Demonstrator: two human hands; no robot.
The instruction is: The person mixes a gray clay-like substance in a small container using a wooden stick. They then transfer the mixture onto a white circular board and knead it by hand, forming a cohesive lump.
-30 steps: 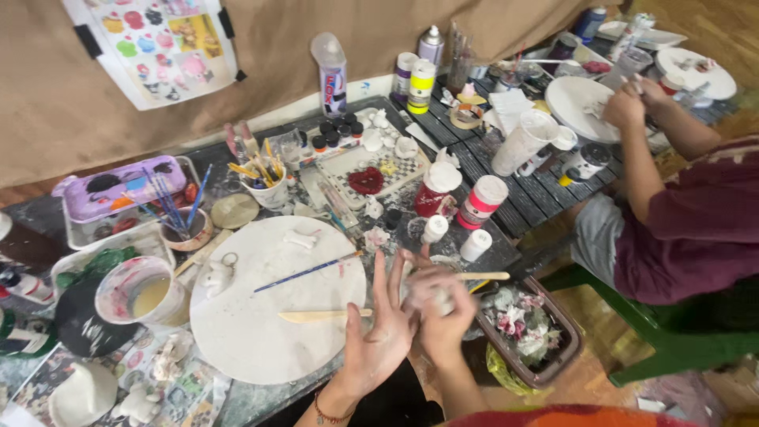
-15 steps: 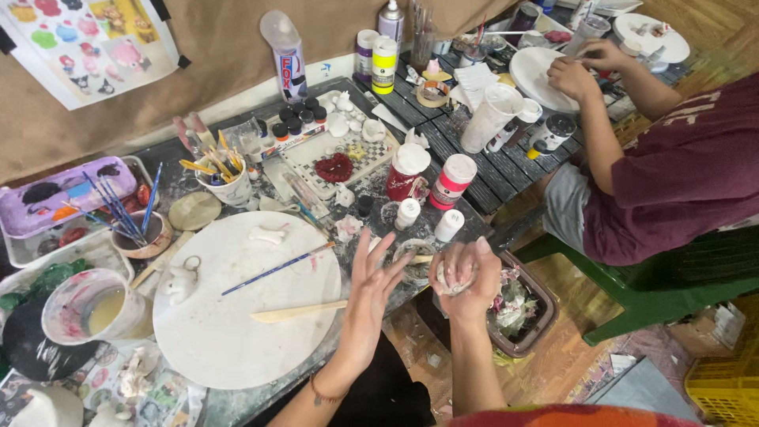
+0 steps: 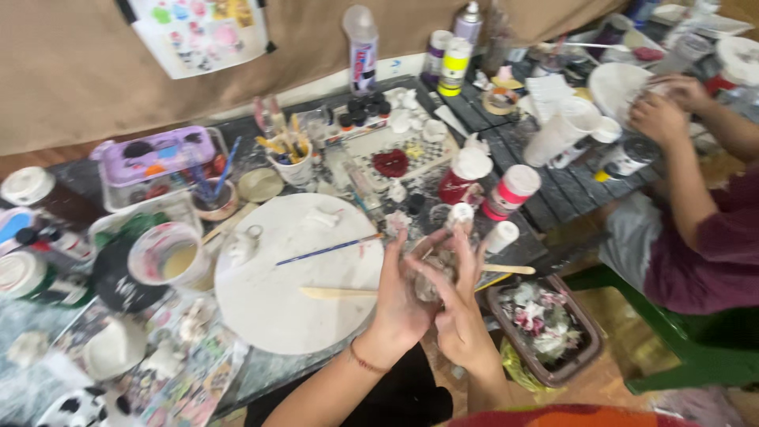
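Observation:
My left hand (image 3: 399,296) and my right hand (image 3: 460,312) are pressed together over the table's front edge, with a small grey lump (image 3: 433,273) squeezed between palms and fingers. It looks like clay, and most of it is hidden by my fingers. Just left of my hands lies a round white board (image 3: 269,308), smeared grey. On the board rest a thin blue paintbrush (image 3: 328,251) and a flat wooden stick (image 3: 336,292).
A cup of yellowish liquid (image 3: 170,257) stands left of the board. Two red-and-white jars (image 3: 466,178) and paint pots crowd the table beyond my hands. A basket of crumpled rags (image 3: 545,324) sits at lower right. Another person (image 3: 696,229) works on a white plate (image 3: 617,87) at right.
My two hands were apart, the left one spread open. They have come together and now clasp the grey lump between them. The view has shifted slightly.

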